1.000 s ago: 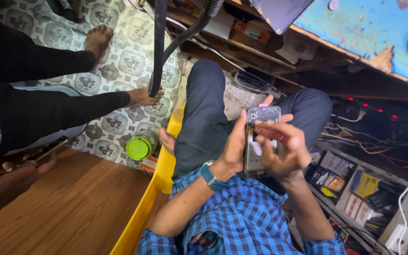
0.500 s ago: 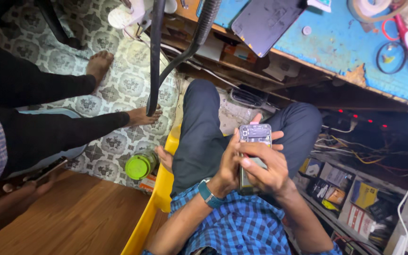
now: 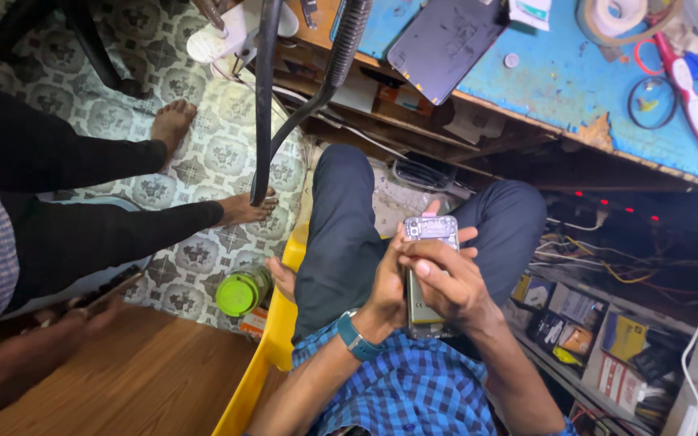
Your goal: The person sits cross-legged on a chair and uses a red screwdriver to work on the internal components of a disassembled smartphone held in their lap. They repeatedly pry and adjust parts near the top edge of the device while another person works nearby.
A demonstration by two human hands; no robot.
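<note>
At frame centre, your left hand (image 3: 388, 282) and right hand (image 3: 444, 278) both grip an opened phone (image 3: 428, 270), back cover off, internals exposed, still unassembled.

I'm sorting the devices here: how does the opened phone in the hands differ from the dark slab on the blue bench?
The opened phone is gripped over the lap by the left hand and right hand; the dark slab lies untouched on the blue bench. The phone looks narrower and silvery, with inner parts exposed; the slab is broader and plain. Both are flat rectangles.

Phone (image 3: 428, 270) btwn both hands over lap; bench (image 3: 559, 73) ahead, jar (image 3: 242, 292) left.
</note>
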